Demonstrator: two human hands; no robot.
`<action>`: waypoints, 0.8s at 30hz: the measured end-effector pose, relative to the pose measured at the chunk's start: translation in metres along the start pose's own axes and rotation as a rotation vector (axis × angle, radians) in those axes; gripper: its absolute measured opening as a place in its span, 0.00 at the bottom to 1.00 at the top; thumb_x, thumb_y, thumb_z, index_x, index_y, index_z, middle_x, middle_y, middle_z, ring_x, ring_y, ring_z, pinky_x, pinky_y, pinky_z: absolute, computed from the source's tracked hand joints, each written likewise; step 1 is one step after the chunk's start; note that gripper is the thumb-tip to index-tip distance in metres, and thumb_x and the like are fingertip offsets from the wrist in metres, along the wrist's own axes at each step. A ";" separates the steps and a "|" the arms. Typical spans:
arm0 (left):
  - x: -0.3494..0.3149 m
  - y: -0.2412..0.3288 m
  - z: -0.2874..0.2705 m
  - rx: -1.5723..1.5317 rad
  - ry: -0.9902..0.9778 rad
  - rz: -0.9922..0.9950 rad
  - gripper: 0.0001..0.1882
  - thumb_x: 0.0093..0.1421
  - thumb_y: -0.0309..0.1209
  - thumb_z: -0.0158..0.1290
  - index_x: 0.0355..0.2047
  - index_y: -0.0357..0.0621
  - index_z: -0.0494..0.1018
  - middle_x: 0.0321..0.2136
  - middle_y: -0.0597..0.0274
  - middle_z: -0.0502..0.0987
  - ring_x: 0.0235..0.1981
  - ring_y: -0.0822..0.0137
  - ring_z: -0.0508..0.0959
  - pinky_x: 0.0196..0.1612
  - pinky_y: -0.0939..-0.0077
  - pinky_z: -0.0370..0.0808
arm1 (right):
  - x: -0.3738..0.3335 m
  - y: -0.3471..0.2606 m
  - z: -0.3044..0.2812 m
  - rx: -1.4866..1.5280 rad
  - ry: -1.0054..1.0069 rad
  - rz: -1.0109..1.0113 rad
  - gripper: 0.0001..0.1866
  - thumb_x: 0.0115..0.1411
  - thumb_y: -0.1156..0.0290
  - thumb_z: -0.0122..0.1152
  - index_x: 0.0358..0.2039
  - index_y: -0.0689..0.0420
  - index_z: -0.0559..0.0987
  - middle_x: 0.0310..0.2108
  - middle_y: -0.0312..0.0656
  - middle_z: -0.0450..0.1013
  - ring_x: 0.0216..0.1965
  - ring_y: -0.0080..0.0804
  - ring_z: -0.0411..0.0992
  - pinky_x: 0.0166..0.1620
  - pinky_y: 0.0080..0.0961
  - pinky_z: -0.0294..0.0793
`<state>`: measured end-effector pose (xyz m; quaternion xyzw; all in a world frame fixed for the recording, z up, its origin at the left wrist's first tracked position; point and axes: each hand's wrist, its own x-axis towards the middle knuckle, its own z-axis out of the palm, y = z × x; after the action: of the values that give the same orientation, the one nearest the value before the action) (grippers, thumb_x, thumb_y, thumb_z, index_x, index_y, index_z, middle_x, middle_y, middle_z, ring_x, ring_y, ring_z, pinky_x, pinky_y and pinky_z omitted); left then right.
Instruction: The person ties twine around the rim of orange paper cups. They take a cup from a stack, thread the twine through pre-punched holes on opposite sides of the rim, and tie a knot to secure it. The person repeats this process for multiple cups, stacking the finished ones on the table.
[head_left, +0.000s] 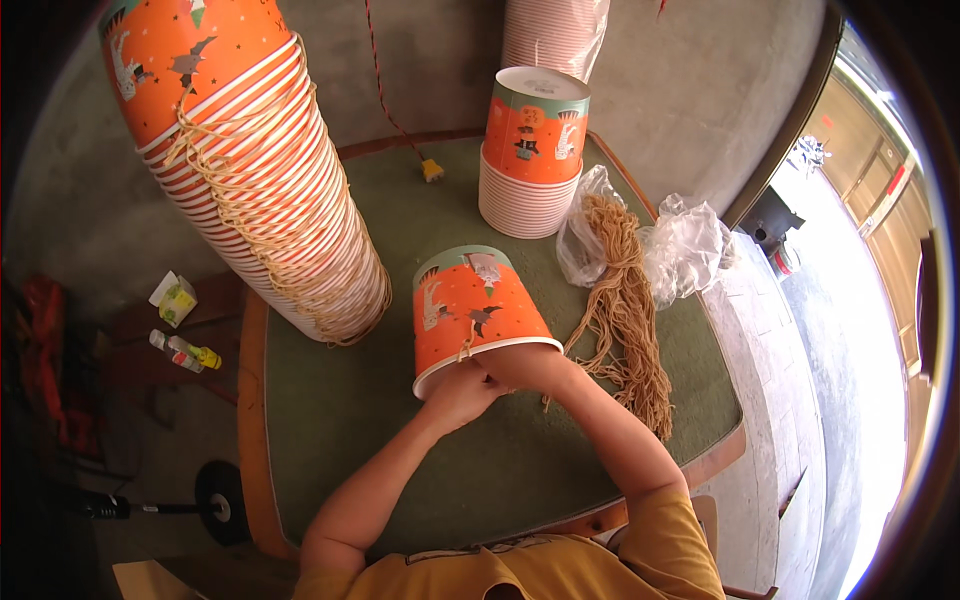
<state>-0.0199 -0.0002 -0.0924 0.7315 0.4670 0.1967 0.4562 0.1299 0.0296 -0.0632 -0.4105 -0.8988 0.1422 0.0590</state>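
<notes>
An orange paper bucket [480,300] with a green base band and animal pictures lies tipped on the table, its white-rimmed mouth toward me. A short loop of tan string [466,346] comes out through its side near the rim. My right hand [522,367] reaches into the mouth, its fingers hidden by the wall. Just below the rim, my left hand [463,396] is closed, fingertips meeting the right hand; what it pinches is too small to make out. A bundle of tan strings [625,310] lies to the right of the bucket.
A tall nested stack of orange buckets [270,180] with string loops leans at the left. A shorter bucket stack [533,150] stands at the back, near crumpled clear plastic bags [690,250]. A yellow plug [432,170] hangs on a red cord. The green tabletop [340,430] has a wooden edge.
</notes>
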 end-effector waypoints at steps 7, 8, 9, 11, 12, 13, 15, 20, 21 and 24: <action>0.003 -0.013 0.010 -0.351 0.038 -0.052 0.13 0.61 0.32 0.57 0.43 0.37 0.74 0.34 0.64 0.77 0.38 0.70 0.78 0.39 0.70 0.74 | -0.055 -0.028 -0.015 0.216 0.393 0.049 0.12 0.56 0.77 0.58 0.42 0.56 0.76 0.31 0.45 0.78 0.32 0.45 0.78 0.33 0.38 0.77; 0.004 -0.010 0.010 -0.363 0.066 -0.015 0.12 0.61 0.30 0.56 0.43 0.37 0.74 0.34 0.66 0.77 0.38 0.72 0.77 0.39 0.71 0.74 | -0.063 -0.029 -0.013 0.231 0.441 0.093 0.11 0.58 0.76 0.58 0.43 0.56 0.75 0.30 0.44 0.78 0.30 0.45 0.79 0.32 0.38 0.78; 0.005 -0.012 0.009 -0.446 0.018 -0.024 0.12 0.61 0.29 0.56 0.44 0.38 0.73 0.34 0.66 0.76 0.39 0.72 0.77 0.40 0.72 0.74 | -0.070 -0.026 -0.010 0.253 0.450 0.142 0.11 0.59 0.75 0.58 0.43 0.55 0.75 0.28 0.43 0.78 0.28 0.45 0.78 0.31 0.38 0.78; 0.009 -0.019 0.008 -0.614 -0.077 -0.044 0.11 0.61 0.26 0.55 0.44 0.38 0.73 0.36 0.65 0.76 0.40 0.73 0.77 0.42 0.75 0.75 | -0.078 -0.020 0.000 0.297 0.465 0.237 0.11 0.61 0.72 0.58 0.45 0.54 0.74 0.24 0.41 0.78 0.24 0.45 0.78 0.28 0.38 0.78; 0.009 -0.015 0.008 -0.649 -0.070 -0.077 0.10 0.62 0.25 0.54 0.44 0.38 0.73 0.37 0.65 0.76 0.40 0.73 0.77 0.43 0.76 0.75 | -0.080 -0.018 0.008 0.253 0.442 0.260 0.11 0.61 0.71 0.59 0.45 0.54 0.74 0.23 0.41 0.77 0.23 0.45 0.77 0.27 0.39 0.78; 0.008 -0.008 0.007 -0.684 -0.062 -0.111 0.09 0.62 0.24 0.53 0.43 0.38 0.73 0.38 0.65 0.75 0.41 0.73 0.76 0.45 0.77 0.75 | -0.082 -0.017 0.016 0.208 0.419 0.282 0.11 0.61 0.70 0.59 0.44 0.53 0.73 0.21 0.40 0.77 0.22 0.45 0.77 0.27 0.39 0.77; 0.005 0.000 0.005 -0.738 -0.048 -0.144 0.09 0.62 0.22 0.51 0.43 0.37 0.73 0.39 0.64 0.75 0.42 0.73 0.76 0.46 0.79 0.75 | -0.082 -0.016 0.025 0.136 0.395 0.313 0.12 0.61 0.67 0.61 0.43 0.53 0.73 0.20 0.40 0.77 0.20 0.45 0.77 0.25 0.40 0.77; 0.007 -0.014 0.005 -0.740 -0.058 -0.143 0.16 0.60 0.19 0.51 0.49 0.37 0.71 0.43 0.62 0.76 0.46 0.71 0.77 0.49 0.78 0.77 | -0.081 -0.012 0.039 0.072 0.352 0.359 0.12 0.60 0.64 0.63 0.39 0.52 0.72 0.19 0.40 0.77 0.20 0.45 0.77 0.24 0.40 0.76; 0.007 -0.015 0.005 -0.736 -0.068 -0.140 0.15 0.60 0.19 0.52 0.48 0.37 0.72 0.43 0.62 0.76 0.45 0.71 0.77 0.50 0.78 0.77 | -0.081 -0.012 0.040 0.085 0.396 0.333 0.11 0.59 0.64 0.63 0.38 0.52 0.71 0.18 0.41 0.76 0.19 0.45 0.76 0.23 0.40 0.76; 0.007 -0.013 0.002 -0.713 -0.093 -0.133 0.13 0.60 0.19 0.52 0.46 0.38 0.72 0.41 0.63 0.76 0.44 0.71 0.77 0.50 0.78 0.77 | -0.081 -0.010 0.040 0.126 0.497 0.277 0.11 0.58 0.66 0.62 0.35 0.53 0.69 0.15 0.42 0.73 0.17 0.45 0.75 0.19 0.41 0.74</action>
<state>-0.0211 0.0069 -0.1058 0.5026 0.3943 0.2836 0.7152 0.1664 -0.0460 -0.0975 -0.5472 -0.7815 0.0996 0.2828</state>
